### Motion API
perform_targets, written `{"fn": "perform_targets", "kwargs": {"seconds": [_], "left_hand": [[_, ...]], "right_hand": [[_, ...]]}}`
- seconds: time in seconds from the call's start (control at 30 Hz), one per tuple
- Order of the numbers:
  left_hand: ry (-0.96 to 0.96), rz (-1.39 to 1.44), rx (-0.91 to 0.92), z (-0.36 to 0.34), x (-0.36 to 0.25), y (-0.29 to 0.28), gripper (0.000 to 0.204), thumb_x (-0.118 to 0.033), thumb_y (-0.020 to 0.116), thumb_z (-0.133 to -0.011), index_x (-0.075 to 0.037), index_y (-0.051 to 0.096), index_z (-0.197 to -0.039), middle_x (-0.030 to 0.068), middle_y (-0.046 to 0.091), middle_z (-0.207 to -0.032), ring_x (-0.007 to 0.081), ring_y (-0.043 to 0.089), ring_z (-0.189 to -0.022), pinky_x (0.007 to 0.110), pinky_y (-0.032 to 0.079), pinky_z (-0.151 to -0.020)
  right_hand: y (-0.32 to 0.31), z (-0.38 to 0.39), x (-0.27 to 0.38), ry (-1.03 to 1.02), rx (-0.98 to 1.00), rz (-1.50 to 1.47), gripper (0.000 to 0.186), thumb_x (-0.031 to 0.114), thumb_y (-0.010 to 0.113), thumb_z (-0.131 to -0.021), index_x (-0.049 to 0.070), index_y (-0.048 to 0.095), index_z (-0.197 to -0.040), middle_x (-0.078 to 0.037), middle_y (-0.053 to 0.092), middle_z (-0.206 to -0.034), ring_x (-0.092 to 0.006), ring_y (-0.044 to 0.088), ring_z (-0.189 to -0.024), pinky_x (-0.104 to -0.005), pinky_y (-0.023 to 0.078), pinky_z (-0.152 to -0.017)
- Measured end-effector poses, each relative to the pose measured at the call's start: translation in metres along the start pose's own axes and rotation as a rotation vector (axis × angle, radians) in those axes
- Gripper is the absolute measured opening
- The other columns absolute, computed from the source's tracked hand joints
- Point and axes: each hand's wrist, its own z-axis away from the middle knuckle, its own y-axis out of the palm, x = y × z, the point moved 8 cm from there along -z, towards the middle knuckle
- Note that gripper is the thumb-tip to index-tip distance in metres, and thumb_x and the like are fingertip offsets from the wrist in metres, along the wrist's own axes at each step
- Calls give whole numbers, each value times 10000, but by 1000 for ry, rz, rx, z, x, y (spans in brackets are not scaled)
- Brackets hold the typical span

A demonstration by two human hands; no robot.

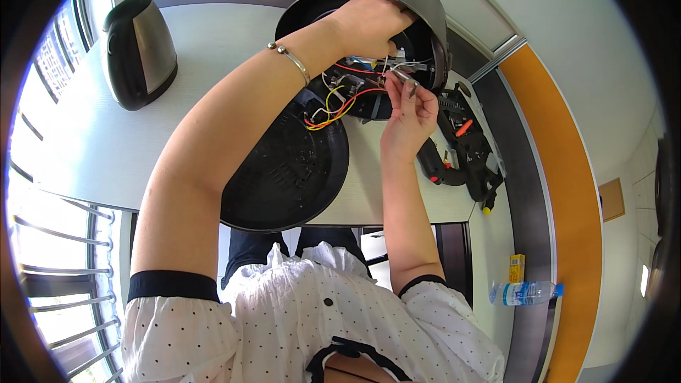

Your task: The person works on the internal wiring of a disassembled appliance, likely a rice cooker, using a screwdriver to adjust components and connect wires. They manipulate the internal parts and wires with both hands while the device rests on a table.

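The dark, round appliance housing [438, 35] lies tipped on its side, its open underside facing me. My left hand [372, 23] reaches inside with curled fingers; what they close on is hidden. In my right hand [410, 117], a small silver metal cylinder [404, 81] is pinched between thumb and fingers at the opening, near the wiring. Its exact kind cannot be made out. Red, yellow and white wires [340, 110] run from the housing to a round black base cover [284, 170] with vent slots, which lies below my left forearm at the table's front edge.
An open black tool case [472, 145] holding several tools lies right of the housing. On the white table [206, 35], a steel and black kettle [142, 53] stands at the far left. A plastic water bottle [525, 293] and a small yellow box [517, 268] are at lower right.
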Motion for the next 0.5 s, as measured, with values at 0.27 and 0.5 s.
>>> {"fn": "perform_targets", "kwargs": {"seconds": [0.27, 0.5], "left_hand": [[-1, -3, 13, -1, 0, 2, 494, -142, 735, -607, 8, 634, -1067, 209, 636, -1019, 350, 622, -973, 416, 500, -857], [-15, -2, 17, -1, -2, 2, 526, -155, 739, -621, -2, 624, -1111, 191, 629, -1070, 344, 609, -1013, 417, 488, -885]], "right_hand": [[5, 1, 10, -194, 29, 149, 102, 12, 528, -953, -25, 441, -993, -179, 547, -1116, -295, 671, -920, -366, 593, -813], [-1, -4, 13, -177, -66, 168, 123, 32, 553, -948, -31, 460, -997, -171, 576, -1064, -280, 688, -845, -330, 604, -749]]}}
